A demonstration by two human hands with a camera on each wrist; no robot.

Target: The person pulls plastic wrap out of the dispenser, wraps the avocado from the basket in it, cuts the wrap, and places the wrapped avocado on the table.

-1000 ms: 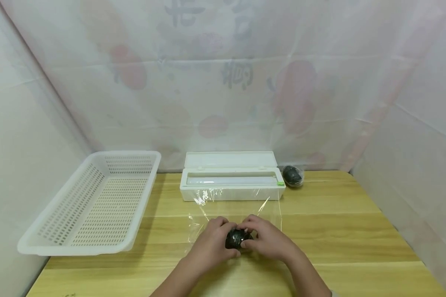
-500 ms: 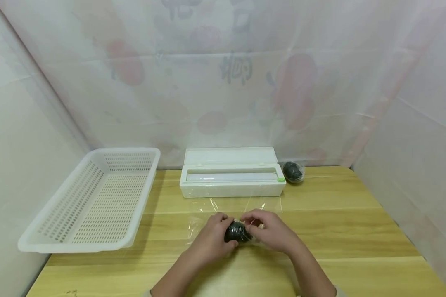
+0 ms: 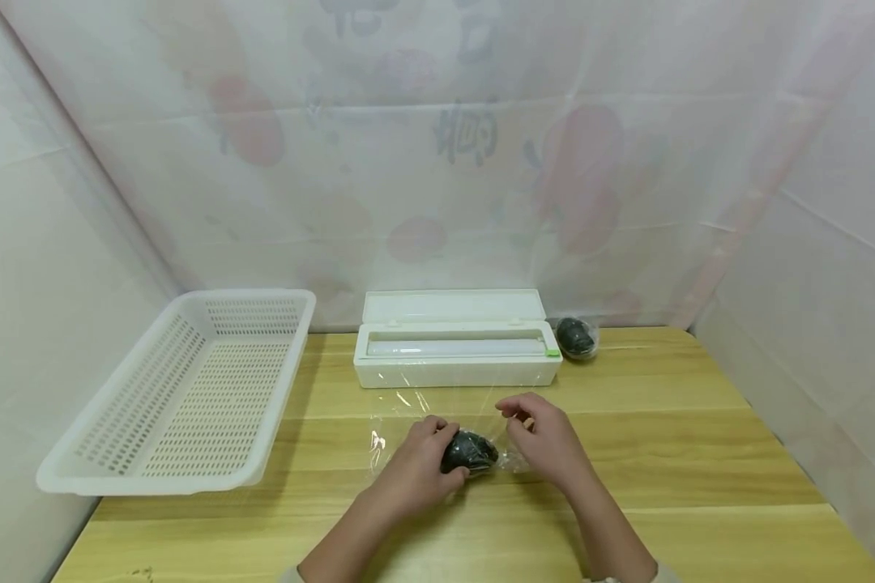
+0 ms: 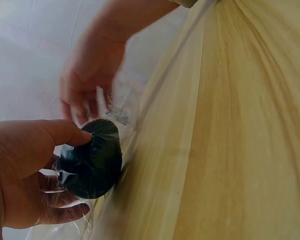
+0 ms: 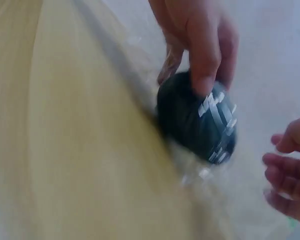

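Note:
In the head view, a dark, oval avocado [image 3: 472, 452] lies on the table under glossy cling film [image 3: 401, 405]. My left hand [image 3: 417, 463] holds its left side; in the left wrist view the thumb presses on top and the fingers curl round it. Film also clings about those fingers. To the right, my right hand [image 3: 547, 437] stands apart from the avocado, its fingers loosely bent with nothing between them. A crumpled film end [image 3: 510, 460] sticks out on that side. The film reaches back to a white dispenser box [image 3: 455, 374] with its lid up and a roll inside.
A white perforated basket [image 3: 280, 413] stands on the left of the wooden table [image 3: 663, 470]. Another wrapped dark avocado [image 3: 576, 338] lies at the dispenser's right end. Pale curtains [image 3: 416, 178] close off the back and sides.
My right hand has let go of the film by the avocado and moved right and slightly back. The left hand has kept its grip, and more of the avocado's right end shows.

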